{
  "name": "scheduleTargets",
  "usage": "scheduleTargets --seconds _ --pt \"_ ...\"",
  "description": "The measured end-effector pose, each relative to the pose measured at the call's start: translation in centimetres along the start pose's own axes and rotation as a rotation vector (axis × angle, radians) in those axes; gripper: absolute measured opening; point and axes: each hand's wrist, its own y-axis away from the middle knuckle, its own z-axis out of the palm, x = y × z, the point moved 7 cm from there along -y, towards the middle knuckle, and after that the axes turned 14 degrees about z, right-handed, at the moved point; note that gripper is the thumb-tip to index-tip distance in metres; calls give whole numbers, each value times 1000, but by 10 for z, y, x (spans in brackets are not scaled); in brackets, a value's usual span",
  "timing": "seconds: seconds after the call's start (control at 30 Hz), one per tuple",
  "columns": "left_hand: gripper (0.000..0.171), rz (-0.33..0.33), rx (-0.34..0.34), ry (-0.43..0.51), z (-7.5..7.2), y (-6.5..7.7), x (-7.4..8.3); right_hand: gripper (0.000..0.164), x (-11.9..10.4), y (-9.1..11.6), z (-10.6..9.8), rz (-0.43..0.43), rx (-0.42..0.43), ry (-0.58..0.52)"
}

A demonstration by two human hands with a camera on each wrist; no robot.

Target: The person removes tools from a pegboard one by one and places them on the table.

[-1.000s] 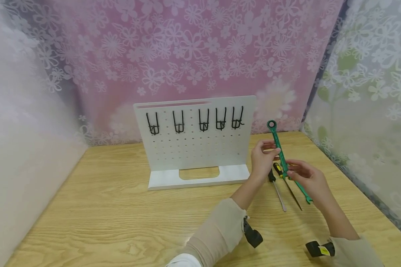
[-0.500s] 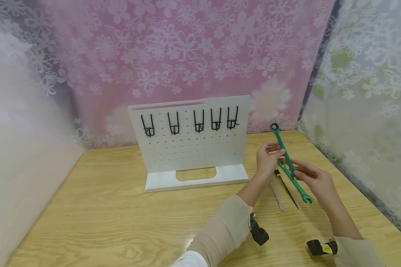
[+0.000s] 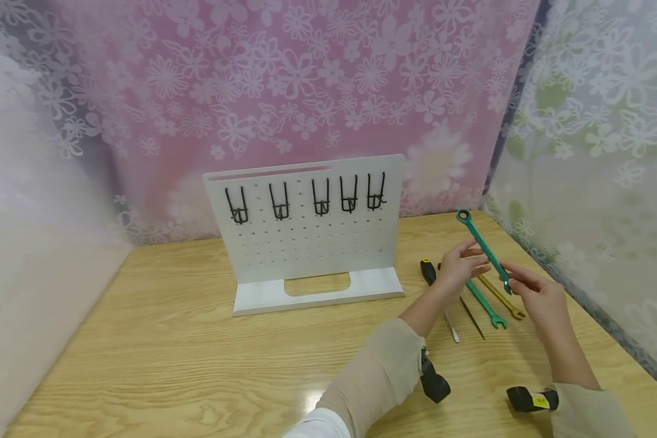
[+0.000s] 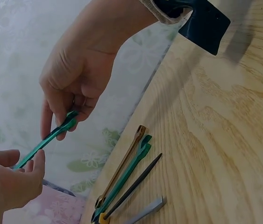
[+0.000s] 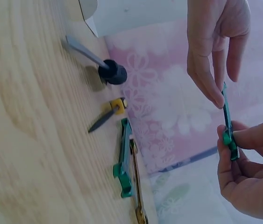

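Note:
My right hand point(image 3: 544, 304) pinches the lower, open-jawed end of a green combination wrench point(image 3: 484, 244), held tilted above the table with its ring end up and to the left. Beside the shaft is my left hand point(image 3: 458, 272); in the right wrist view its fingertips touch or nearly touch the wrench point(image 5: 226, 116), and the thumb stands apart. Below lie a second green wrench point(image 3: 483, 301), a gold wrench point(image 3: 502, 293), a flat-blade screwdriver point(image 3: 429, 272) with a black and yellow handle, and a thin dark pointed tool point(image 3: 472, 319), its handle mostly hidden by the left hand.
A white pegboard point(image 3: 306, 240) on a flat base stands left of the hands. Several black double-prong hooks point(image 3: 321, 199) line its upper part. Patterned curtains point(image 3: 306, 91) hang behind and beside the wooden table point(image 3: 170, 340).
Both hands have shifted right with the wrench, which leans further over. The left fingers have loosened from its shaft. The gold wrench has come into sight, and the pegboard sits slightly further left in view.

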Motion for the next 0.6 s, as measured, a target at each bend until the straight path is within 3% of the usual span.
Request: scheduleTargets --seconds 0.3,0.6 --pt "41 -107 -65 103 11 0 -30 35 59 -40 -29 101 81 98" --pt "44 -166 -49 200 20 -1 -62 36 99 -61 -43 126 111 217"
